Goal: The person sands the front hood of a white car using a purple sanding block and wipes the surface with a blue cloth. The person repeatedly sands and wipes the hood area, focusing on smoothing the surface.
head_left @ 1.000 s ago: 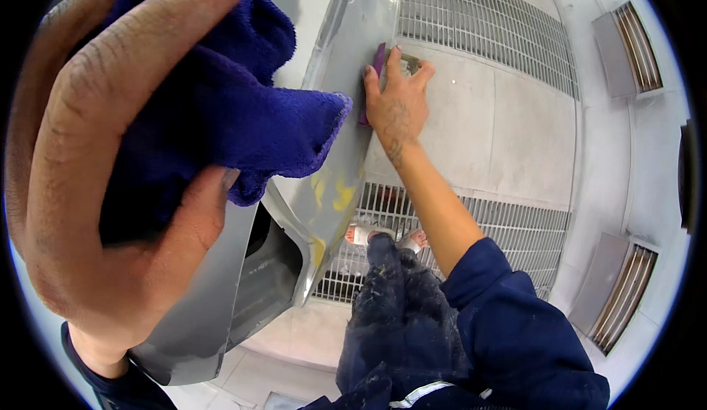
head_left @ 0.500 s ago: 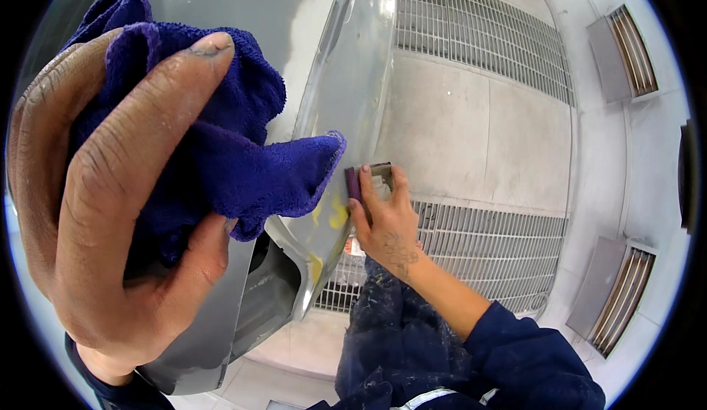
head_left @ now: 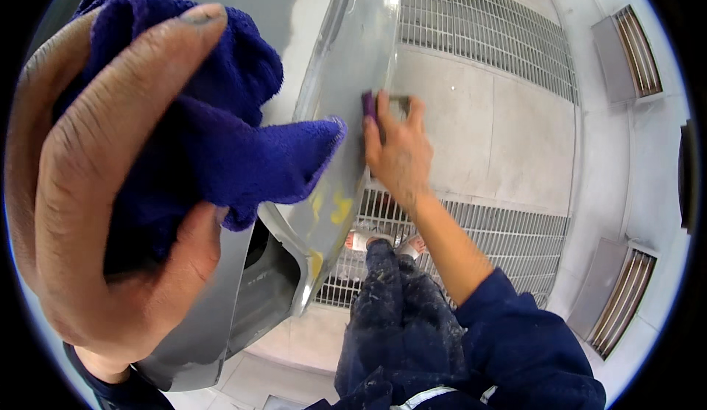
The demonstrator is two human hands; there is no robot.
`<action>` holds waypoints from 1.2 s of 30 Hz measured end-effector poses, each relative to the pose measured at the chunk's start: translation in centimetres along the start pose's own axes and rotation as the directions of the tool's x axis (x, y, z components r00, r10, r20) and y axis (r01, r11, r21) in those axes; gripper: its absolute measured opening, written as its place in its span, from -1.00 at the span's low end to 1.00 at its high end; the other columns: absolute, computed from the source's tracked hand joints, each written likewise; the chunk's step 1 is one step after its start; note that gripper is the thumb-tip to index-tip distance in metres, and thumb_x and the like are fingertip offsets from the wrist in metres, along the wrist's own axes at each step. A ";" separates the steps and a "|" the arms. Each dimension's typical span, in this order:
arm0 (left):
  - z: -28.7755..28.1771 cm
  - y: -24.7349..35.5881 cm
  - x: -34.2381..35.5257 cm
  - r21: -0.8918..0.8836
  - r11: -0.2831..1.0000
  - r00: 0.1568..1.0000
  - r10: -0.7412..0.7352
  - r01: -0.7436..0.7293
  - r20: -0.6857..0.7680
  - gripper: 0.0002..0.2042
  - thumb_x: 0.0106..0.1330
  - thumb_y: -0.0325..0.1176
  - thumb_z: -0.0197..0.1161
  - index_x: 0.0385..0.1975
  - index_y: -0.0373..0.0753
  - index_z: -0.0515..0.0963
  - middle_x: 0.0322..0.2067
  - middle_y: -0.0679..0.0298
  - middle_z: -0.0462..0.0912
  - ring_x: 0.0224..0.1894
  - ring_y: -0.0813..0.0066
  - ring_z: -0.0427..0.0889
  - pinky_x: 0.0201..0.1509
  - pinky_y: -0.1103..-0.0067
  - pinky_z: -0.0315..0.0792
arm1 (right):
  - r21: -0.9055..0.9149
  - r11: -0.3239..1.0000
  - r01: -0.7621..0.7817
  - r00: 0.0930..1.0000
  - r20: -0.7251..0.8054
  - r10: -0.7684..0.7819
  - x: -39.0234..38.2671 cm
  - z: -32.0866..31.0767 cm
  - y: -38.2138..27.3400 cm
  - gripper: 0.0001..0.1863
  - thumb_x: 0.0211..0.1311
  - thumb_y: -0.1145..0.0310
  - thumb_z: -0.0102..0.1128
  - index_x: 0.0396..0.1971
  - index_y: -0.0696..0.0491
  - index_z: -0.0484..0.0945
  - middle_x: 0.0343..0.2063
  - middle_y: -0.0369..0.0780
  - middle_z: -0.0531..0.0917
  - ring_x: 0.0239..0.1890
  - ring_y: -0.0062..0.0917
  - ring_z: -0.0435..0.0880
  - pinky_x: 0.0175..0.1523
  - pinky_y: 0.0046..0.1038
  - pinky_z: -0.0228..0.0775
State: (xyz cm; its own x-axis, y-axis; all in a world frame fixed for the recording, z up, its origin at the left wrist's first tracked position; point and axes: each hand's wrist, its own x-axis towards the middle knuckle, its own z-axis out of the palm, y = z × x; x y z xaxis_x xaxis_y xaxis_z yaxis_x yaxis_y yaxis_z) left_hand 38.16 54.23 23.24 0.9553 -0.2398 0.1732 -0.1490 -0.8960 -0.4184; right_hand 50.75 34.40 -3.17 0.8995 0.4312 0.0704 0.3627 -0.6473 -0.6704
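Observation:
My left hand (head_left: pixel 81 182) fills the near left, its fingers and thumb curled around a bunched blue-purple microfibre cloth (head_left: pixel 221 152). One pointed corner of the cloth sticks out to the right. Farther down, my right hand (head_left: pixel 401 152) grips a purple sanding block (head_left: pixel 370 106) and presses it against the side of a grey car body panel (head_left: pixel 353 64). Fingers hide much of the block, and motion blurs the hand a little. Yellowish patches (head_left: pixel 341 207) show on the panel's lower part, nearer to me.
Metal floor gratings (head_left: pixel 486 34) and pale floor plates (head_left: pixel 456 130) lie to the right of the car. A white wall with louvred vents (head_left: pixel 626 299) stands at the far right. A dark opening (head_left: pixel 272 270) in the bodywork is below the cloth. My feet stand on the nearer grating.
My right hand has slid the sanding block away from me along the panel, past the yellowish patches. My left hand with the cloth has shifted slightly up and left.

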 end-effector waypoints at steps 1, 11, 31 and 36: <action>0.2 0.0 0.1 -0.002 1.000 1.000 0.001 -0.001 0.000 -0.40 0.20 -0.15 0.39 0.25 -0.22 0.54 0.13 0.06 0.64 0.19 0.04 0.58 0.37 0.27 0.40 | -0.008 0.999 -0.032 0.999 -0.028 0.032 0.5 0.2 -0.4 -0.41 0.36 0.20 0.24 0.35 0.06 0.43 0.18 0.28 0.33 0.08 0.16 0.59 -0.03 -0.16 0.65; 0.9 -0.1 0.6 -0.034 0.999 0.999 0.027 -0.029 -0.045 -0.41 0.19 -0.15 0.39 0.24 -0.22 0.55 0.11 0.06 0.65 0.17 0.05 0.59 0.35 0.28 0.42 | -0.027 0.989 -0.146 0.974 -0.179 0.139 6.8 1.2 1.6 -0.45 0.42 0.18 0.21 0.31 0.12 0.42 0.14 0.30 0.36 0.05 0.23 0.56 -0.05 -0.08 0.61; 1.9 0.3 0.4 -0.060 0.998 0.997 0.033 -0.037 -0.074 -0.42 0.18 -0.16 0.38 0.23 -0.22 0.56 0.07 0.06 0.66 0.11 0.06 0.62 0.30 0.31 0.46 | 0.013 0.994 -0.105 0.939 -0.326 0.104 4.1 3.0 2.4 -0.21 0.37 0.21 0.28 0.44 0.26 0.16 0.23 0.29 0.24 0.26 0.20 0.41 0.25 -0.07 0.48; 1.4 0.3 0.0 -0.036 0.999 0.998 0.031 -0.033 -0.049 -0.42 0.18 -0.16 0.37 0.22 -0.22 0.56 0.07 0.06 0.67 0.10 0.06 0.63 0.29 0.31 0.47 | -0.192 0.981 0.030 0.943 -0.319 -0.091 -2.4 4.7 1.1 -0.29 0.38 0.24 0.25 0.39 0.29 0.24 0.18 0.29 0.28 0.12 0.19 0.52 0.10 -0.14 0.57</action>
State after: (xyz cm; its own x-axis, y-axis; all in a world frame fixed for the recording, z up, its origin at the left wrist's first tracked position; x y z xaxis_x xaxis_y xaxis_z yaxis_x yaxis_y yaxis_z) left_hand 38.46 54.48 21.91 0.9364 -0.2856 0.2038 -0.1895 -0.9006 -0.3911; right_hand 47.85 35.62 -7.51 0.8933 0.2652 0.3629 0.4293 -0.7425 -0.5141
